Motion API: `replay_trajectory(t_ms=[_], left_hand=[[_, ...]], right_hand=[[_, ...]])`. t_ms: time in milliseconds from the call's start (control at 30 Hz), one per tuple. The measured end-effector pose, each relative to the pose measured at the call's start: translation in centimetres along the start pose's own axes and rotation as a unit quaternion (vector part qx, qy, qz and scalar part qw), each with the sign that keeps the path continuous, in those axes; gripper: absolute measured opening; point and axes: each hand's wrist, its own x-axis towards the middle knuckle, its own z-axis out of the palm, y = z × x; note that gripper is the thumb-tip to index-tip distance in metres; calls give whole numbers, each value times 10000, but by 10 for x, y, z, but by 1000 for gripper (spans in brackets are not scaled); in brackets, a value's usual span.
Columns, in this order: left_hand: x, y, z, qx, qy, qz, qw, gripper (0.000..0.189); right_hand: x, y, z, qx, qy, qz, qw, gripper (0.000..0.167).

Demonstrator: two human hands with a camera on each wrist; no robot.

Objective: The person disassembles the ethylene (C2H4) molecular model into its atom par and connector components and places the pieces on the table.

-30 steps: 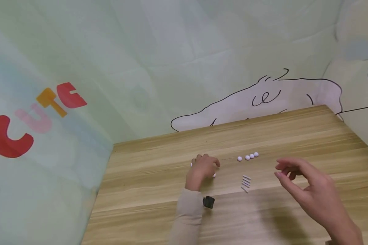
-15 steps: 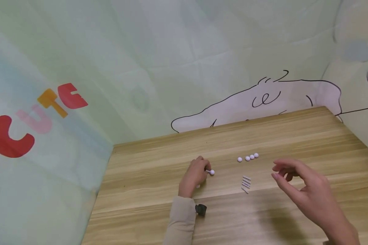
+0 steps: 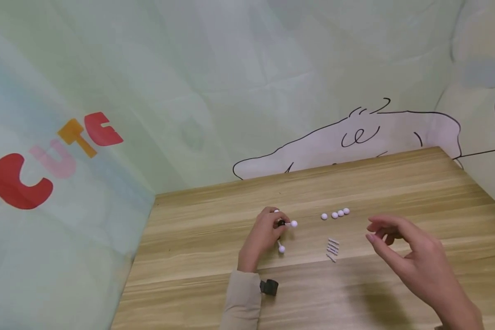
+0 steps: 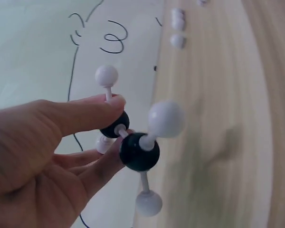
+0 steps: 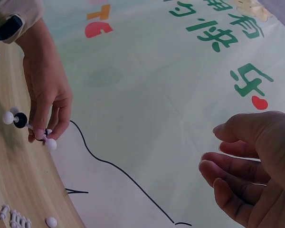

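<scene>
**Left hand [image 3: 263, 234] pinches a black-and-white ball-and-stick model [image 4: 139, 152]**

Bright letters [image 3: 61, 171] spelling "CUTE" are printed left of that hand. The right wrist view alone shows green Chinese characters [image 5: 213, 35], including 快 and 乐, above the right hand [image 3: 424, 259], whose fingers bend loosely, thumb apart. A wood-grain table [image 3: 198, 229] meets a pale green backdrop [image 3: 189, 91] with line drawings. Between the hands lie 4 loose white balls [image 3: 335, 215]; small pale rods [image 3: 332, 247] sit nearer the person. The left wrist view reveals the model's 2 black and 4 white balls, thumb over the farther black ball; in the head view, fingers partly cover it.
</scene>
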Motion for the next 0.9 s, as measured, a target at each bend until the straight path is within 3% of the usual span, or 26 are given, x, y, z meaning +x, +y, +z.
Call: replay_trajectory(t_ms=[167, 367, 600, 900], left_hand=[[-1, 4, -7, -457, -148, 63, 9988, 6], [-5, 8, -12, -585, -161, 317, 9977, 9], [-12, 24, -18, -935, -230, 614, 9935, 11], [-21, 45, -23, -1096, -409, 905, 9890, 14]], right_hand=[[0, -2, 0, -13, -43, 41, 10000, 47], [0, -5, 1, -38, -102, 80, 9999, 45], [3, -5, 8, 91, -221, -59, 9997, 45], [12, -2, 32, 215, -519, -343, 9978, 39]])
